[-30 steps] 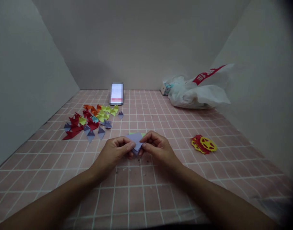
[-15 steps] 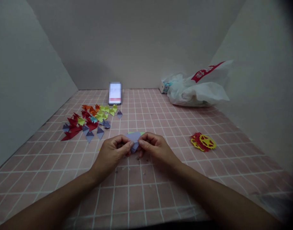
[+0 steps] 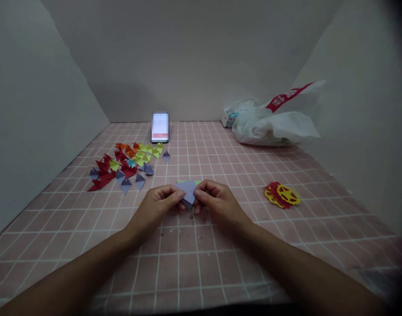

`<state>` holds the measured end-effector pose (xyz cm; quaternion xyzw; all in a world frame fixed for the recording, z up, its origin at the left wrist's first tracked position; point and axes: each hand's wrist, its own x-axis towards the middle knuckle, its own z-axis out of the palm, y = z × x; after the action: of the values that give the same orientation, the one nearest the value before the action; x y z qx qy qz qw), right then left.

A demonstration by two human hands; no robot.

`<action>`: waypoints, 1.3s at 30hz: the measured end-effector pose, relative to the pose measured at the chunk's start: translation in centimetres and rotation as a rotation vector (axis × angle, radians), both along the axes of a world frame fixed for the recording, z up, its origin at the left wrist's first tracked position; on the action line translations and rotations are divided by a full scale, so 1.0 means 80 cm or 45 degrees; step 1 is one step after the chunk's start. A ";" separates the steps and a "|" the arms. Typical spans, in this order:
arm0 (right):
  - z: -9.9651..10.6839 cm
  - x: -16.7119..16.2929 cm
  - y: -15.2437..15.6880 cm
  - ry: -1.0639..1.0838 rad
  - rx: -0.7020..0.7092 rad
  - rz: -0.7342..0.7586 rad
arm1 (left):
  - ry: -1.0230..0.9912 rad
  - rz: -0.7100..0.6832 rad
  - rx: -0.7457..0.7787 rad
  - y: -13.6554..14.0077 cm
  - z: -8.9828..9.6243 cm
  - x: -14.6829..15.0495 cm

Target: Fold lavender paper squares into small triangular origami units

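A small piece of purple origami paper (image 3: 188, 188), partly folded, is held between my two hands near the middle of the table. My left hand (image 3: 164, 199) pinches its left side, thumb on top. On the right side, the thumb and fingers of my right hand (image 3: 215, 197) are closed on the same sheet. Just behind it shows a strip of light green paper (image 3: 197, 181), mostly hidden. To the left lie several folded paper pieces: red ones (image 3: 102, 180), yellow ones (image 3: 141, 158), orange ones (image 3: 130, 151) and purple ones (image 3: 125, 184).
A phone (image 3: 160, 127) with a lit screen stands at the back. White plastic bag (image 3: 276, 129) and a small box (image 3: 226, 118) sit at the back right. Red and yellow paper cutouts (image 3: 289, 195) lie to the right on the pink checked tablecloth (image 3: 187, 272). Walls enclose three sides.
My hands keep hold of the purple paper. The left thumb has shifted slightly off the folded part, so more of it shows. The whole view has moved a little.
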<state>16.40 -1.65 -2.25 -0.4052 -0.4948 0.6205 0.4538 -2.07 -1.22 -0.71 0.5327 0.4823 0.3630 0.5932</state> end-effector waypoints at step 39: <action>-0.006 -0.004 -0.003 -0.067 -0.038 0.133 | -0.106 0.145 -0.030 0.001 -0.001 0.000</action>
<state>16.11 -1.88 -2.75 -0.4018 -0.5176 0.6399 0.4015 -2.06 -1.13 -0.80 0.4819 0.4911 0.4122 0.5973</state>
